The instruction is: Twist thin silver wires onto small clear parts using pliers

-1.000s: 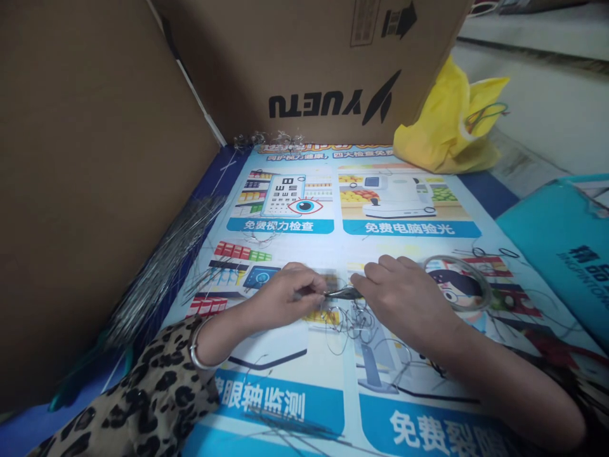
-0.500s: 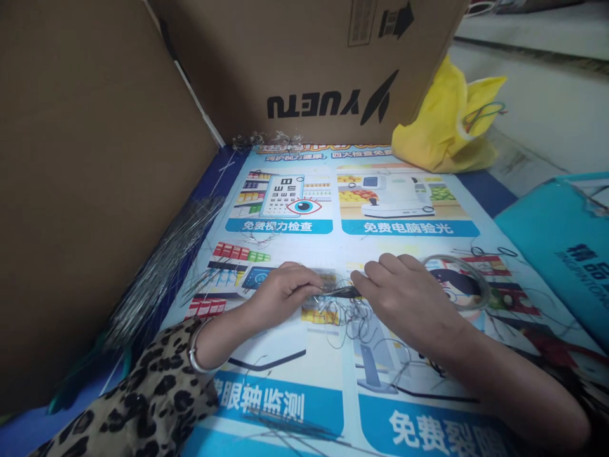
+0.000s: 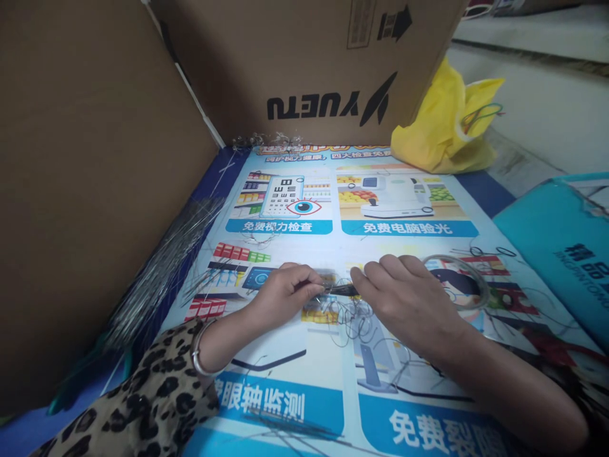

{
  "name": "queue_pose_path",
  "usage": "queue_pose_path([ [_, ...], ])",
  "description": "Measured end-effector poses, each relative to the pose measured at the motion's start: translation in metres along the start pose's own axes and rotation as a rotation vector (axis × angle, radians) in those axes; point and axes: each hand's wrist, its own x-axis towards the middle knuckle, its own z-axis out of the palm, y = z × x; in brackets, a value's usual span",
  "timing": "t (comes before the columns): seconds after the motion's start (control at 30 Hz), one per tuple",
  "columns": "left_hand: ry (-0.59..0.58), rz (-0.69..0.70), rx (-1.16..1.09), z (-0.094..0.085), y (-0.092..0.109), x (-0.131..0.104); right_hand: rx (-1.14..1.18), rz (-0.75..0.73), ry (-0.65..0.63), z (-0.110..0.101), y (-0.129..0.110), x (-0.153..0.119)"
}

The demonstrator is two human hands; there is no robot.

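Note:
My right hand (image 3: 409, 298) is closed round a pair of pliers, whose dark, narrow jaws (image 3: 345, 290) point left; the handles are hidden in the palm. My left hand (image 3: 288, 292) pinches a thin wire at the tip of the jaws, though the fingers cover most of it. Just below both hands lies a tangle of thin looped wire (image 3: 354, 320) on the printed sheet. A ring-shaped coil (image 3: 483, 285) rests behind the right wrist, partly covered by it.
A bundle of straight wires (image 3: 152, 273) lies at the left beside a cardboard panel (image 3: 95, 158). Another cardboard panel (image 3: 314, 57) stands at the back. A yellow bag (image 3: 428, 139) sits back right, a turquoise bag (image 3: 561, 247) at right. Loose wires (image 3: 295, 425) lie in front.
My left hand has shifted very slightly right, and the plier jaws have tilted a little upward at their tip. Both hands keep their grip.

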Motion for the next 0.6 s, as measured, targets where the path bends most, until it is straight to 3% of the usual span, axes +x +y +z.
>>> queue_pose_path([
  [0.2,0.024,-0.027,0.008,0.000,0.005,0.000,-0.002,0.031,-0.019,-0.003,-0.007,0.000],
  [0.6,0.087,0.010,0.104,-0.007,-0.005,-0.003,-0.008,0.087,-0.126,-0.007,-0.025,0.011],
])
